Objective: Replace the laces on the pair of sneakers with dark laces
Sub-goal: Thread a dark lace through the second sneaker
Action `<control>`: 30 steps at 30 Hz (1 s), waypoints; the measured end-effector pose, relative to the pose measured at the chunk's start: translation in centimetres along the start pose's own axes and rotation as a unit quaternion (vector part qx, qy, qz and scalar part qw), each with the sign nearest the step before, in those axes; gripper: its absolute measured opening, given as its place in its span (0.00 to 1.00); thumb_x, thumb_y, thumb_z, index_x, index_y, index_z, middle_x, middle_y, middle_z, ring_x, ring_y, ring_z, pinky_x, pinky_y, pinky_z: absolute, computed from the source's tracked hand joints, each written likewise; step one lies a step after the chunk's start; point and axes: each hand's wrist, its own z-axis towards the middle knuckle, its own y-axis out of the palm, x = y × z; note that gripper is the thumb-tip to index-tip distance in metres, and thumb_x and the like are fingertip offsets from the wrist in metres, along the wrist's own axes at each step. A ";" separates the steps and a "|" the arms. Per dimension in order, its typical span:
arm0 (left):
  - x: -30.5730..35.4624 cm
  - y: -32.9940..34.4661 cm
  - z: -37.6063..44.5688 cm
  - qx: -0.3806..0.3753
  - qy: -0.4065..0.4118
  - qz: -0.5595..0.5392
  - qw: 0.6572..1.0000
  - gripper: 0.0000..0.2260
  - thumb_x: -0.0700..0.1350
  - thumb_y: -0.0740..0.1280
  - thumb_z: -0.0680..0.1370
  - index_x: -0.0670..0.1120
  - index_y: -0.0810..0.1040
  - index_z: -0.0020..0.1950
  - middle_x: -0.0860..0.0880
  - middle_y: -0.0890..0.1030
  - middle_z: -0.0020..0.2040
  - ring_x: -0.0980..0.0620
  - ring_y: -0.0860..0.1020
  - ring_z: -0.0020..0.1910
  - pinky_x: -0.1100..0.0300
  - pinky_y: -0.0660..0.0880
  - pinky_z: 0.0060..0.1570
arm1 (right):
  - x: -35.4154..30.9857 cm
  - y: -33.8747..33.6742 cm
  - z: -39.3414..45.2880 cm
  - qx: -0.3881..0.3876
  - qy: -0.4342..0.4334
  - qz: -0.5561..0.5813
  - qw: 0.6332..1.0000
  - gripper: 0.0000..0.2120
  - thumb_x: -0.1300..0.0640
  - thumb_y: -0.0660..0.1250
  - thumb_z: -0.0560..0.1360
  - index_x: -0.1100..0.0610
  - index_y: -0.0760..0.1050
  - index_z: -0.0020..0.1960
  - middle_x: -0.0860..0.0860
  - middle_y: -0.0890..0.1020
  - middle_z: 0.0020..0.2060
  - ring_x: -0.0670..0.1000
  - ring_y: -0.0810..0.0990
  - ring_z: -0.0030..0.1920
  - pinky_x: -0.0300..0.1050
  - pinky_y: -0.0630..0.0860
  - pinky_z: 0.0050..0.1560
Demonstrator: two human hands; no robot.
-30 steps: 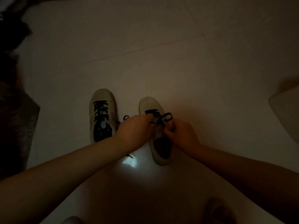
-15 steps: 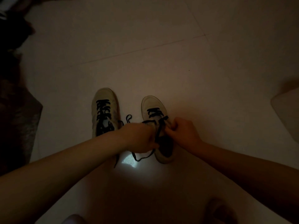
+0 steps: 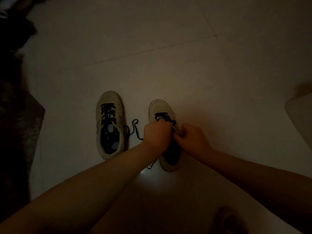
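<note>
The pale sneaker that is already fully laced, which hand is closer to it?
Left. The left hand is beside the fully laced pale sneaker, not touching; the right hand is farther, beyond the other sneaker.

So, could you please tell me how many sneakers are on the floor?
2. The left sneaker lies laced, untouched. The right sneaker sits beside it, partly hidden under both hands.

Right sneaker (image 3: 166, 132): middle eyelets and tongue hidden under both hands. Left hand (image 3: 156, 137), right hand (image 3: 191, 138): fingertips curled out of sight; grip on the dark lace (image 3: 164, 117) not discernible. Loose lace end (image 3: 135, 128): passes behind the left hand. Pale object (image 3: 300, 119): cut off by the right edge, unidentifiable. Dark mass (image 3: 15, 115) at left: too dim to identify.
</note>
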 end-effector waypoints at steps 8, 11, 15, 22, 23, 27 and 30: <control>-3.4 -2.0 -1.7 -0.089 0.177 -0.111 0.974 0.09 0.48 0.61 0.79 0.46 0.78 0.51 0.49 0.78 0.51 0.49 0.77 0.48 0.54 0.75 0.45 | 0.1 0.0 0.0 0.015 0.013 0.008 1.000 0.18 0.49 0.66 0.75 0.51 0.63 0.31 0.47 0.69 0.27 0.44 0.67 0.28 0.39 0.62 0.28; -5.4 -3.2 -1.5 -0.141 0.183 -0.166 0.959 0.08 0.46 0.64 0.78 0.41 0.78 0.47 0.45 0.79 0.44 0.48 0.77 0.42 0.56 0.73 0.42 | -0.1 0.3 0.1 0.012 0.014 -0.003 1.000 0.19 0.51 0.67 0.75 0.51 0.62 0.31 0.47 0.68 0.27 0.44 0.66 0.28 0.39 0.61 0.28; -6.4 -3.3 -1.4 -0.163 0.150 -0.269 0.937 0.09 0.44 0.63 0.79 0.39 0.79 0.47 0.43 0.79 0.40 0.53 0.74 0.36 0.62 0.70 0.38 | -0.2 0.1 0.2 0.014 0.014 -0.018 1.000 0.18 0.52 0.67 0.74 0.50 0.62 0.31 0.46 0.68 0.27 0.44 0.67 0.28 0.37 0.60 0.27; -8.1 -1.4 -0.9 -0.045 0.010 -0.239 0.970 0.13 0.44 0.64 0.77 0.46 0.75 0.62 0.45 0.75 0.52 0.46 0.76 0.51 0.59 0.72 0.48 | -0.2 -0.3 0.2 0.017 -0.001 -0.002 1.000 0.13 0.55 0.67 0.73 0.57 0.68 0.34 0.48 0.70 0.28 0.47 0.68 0.30 0.42 0.64 0.31; -8.0 -1.1 -0.8 -0.068 0.027 -0.196 0.978 0.15 0.46 0.64 0.77 0.47 0.74 0.64 0.44 0.73 0.56 0.46 0.74 0.54 0.58 0.71 0.51 | -0.3 -0.3 0.3 0.021 -0.003 -0.001 1.000 0.12 0.55 0.67 0.73 0.57 0.68 0.34 0.49 0.71 0.29 0.48 0.69 0.31 0.41 0.64 0.31; -7.0 -0.1 -0.8 -0.066 0.041 -0.173 0.982 0.13 0.49 0.63 0.78 0.45 0.77 0.59 0.44 0.75 0.55 0.44 0.75 0.55 0.52 0.73 0.54 | -0.4 -0.7 0.7 0.040 0.002 0.010 0.999 0.11 0.55 0.68 0.73 0.62 0.72 0.37 0.52 0.73 0.31 0.50 0.71 0.33 0.44 0.66 0.34; -7.0 -2.3 -0.8 -0.052 0.051 -0.258 0.963 0.07 0.49 0.62 0.79 0.47 0.76 0.47 0.49 0.79 0.41 0.50 0.78 0.42 0.57 0.74 0.46 | -0.5 -1.6 0.9 0.034 0.009 -0.027 0.999 0.09 0.51 0.68 0.73 0.56 0.73 0.44 0.46 0.74 0.33 0.48 0.73 0.35 0.41 0.67 0.32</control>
